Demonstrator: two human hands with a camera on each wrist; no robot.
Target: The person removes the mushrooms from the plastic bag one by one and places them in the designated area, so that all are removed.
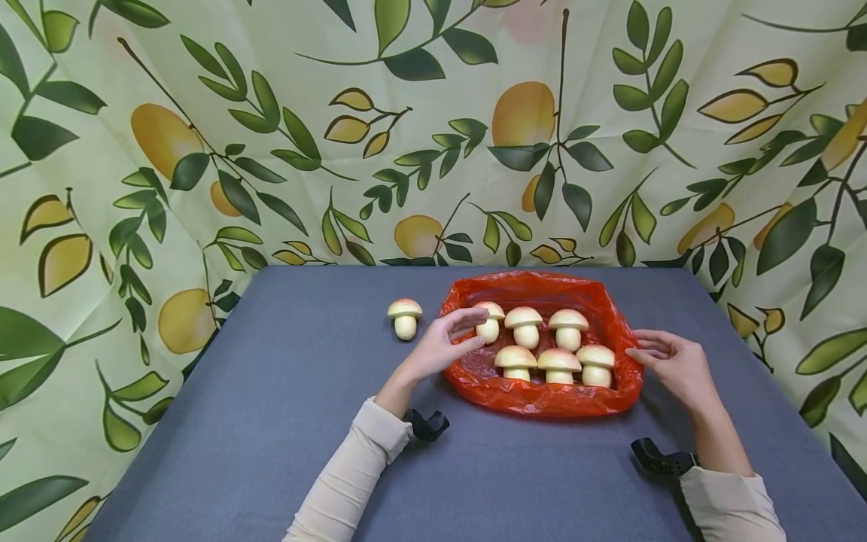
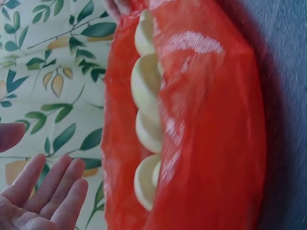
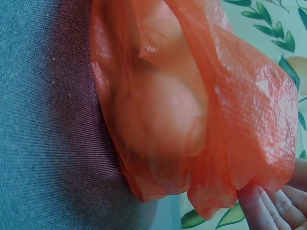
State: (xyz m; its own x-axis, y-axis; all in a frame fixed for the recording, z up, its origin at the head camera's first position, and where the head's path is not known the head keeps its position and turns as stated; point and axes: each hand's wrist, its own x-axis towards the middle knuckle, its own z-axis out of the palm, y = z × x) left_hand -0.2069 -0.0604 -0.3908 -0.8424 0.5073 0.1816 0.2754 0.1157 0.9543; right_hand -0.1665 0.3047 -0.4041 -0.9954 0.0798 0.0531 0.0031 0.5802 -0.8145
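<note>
A red plastic bag [image 1: 542, 403] lies with its mouth spread wide, several toy mushrooms [image 1: 559, 361] with pale stems and pinkish-cream caps inside it in two rows. My left hand [image 1: 436, 348] hovers over the bag's left side, in front of the leftmost mushroom in the back row; the left wrist view shows its fingers [image 2: 64, 196] extended with nothing in them. On the opposite side, my right hand [image 1: 680, 370] pinches the bag's right edge between thumb and fingers. One more mushroom [image 1: 405, 319] stands outside the bag, to its left.
A dark grey-blue cloth [image 1: 271, 421] covers the table. Behind it and at both sides hangs a pale curtain [image 1: 433, 173] printed with leaves and orange fruit. Each wrist wears a black camera mount [image 1: 427, 425].
</note>
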